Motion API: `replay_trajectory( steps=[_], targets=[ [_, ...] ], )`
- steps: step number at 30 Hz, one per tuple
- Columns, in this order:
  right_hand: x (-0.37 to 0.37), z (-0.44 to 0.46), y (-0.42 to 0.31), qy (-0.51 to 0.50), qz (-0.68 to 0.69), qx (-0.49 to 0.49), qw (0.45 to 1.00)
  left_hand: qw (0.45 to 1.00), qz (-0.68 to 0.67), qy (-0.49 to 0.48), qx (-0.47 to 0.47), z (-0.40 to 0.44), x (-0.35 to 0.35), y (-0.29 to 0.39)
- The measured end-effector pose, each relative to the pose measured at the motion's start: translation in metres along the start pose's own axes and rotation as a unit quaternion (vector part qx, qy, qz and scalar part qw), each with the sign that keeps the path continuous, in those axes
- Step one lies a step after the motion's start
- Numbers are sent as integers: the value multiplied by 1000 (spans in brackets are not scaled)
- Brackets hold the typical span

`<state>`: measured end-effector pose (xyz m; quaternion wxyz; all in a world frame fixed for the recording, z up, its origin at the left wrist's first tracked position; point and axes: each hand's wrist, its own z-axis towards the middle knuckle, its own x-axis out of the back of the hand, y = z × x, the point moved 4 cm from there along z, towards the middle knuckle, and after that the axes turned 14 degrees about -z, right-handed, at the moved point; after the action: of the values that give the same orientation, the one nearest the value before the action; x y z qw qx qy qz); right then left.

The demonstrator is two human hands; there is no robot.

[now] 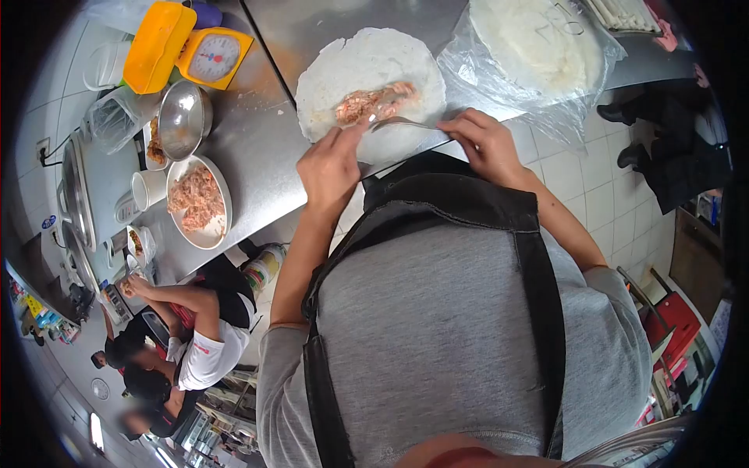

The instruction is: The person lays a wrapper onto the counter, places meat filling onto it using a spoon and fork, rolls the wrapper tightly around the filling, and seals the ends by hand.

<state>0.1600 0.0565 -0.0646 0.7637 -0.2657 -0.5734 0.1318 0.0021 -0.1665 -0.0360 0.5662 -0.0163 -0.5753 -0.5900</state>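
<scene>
Round wrapper: flat on the metal counter, upper centre of the frame, its near edge slightly raised.
Filling: a pinkish, chunky strip lying across the wrapper's nearer half.
Left hand: thumb and fingers together, pinching the wrapper's near edge just beside the filling.
Right hand: fingertips together on the same edge, farther right.
Wrapper stack: pale round sheets in clear plastic, upper right.
White bowl: left of centre, holding more pinkish mix, just beside a metal bowl.
Yellow scale: upper left, next to a yellow tray.
Co-worker: lower left, in a white sleeve, arms towards the counter.
Black shoes: right side, on the tiled floor.
</scene>
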Motion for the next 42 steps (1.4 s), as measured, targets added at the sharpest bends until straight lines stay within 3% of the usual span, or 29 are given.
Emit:
replay_trajectory(
  steps=[5,8,11,14,18,21,25,31,34,37,42],
  targets=[
    [-12,3,-3,22,-60,-6,998,999,48,21,-4,-7,19,-22],
    [-8,2,4,50,-63,-47,996,997,50,-25,59,-20,17,-15],
    [-3,-3,4,55,-36,-63,996,991,-33,20,124,-12,25,-6],
    [-4,-4,2,58,-34,-32,997,997,-3,29,76,-8,5,-7],
    [6,0,12,39,-49,-68,996,999,26,-40,22,-1,-4,2],
    [12,-4,18,34,-36,-83,995,996,-8,-26,85,2,17,14],
    [16,-9,25,32,-32,-91,995,1000,8,-23,12,-4,-8,4],
    [23,-16,22,55,0,-66,996,999,-11,-19,36,-4,14,12],
    [12,-18,17,46,0,-57,997,997,46,-57,18,-2,4,7],
    [12,-18,15,41,1,-60,997,996,71,-58,-20,15,15,26],
    [15,-20,20,20,-8,-66,998,975,126,-91,-161,39,2,33]
  ],
)
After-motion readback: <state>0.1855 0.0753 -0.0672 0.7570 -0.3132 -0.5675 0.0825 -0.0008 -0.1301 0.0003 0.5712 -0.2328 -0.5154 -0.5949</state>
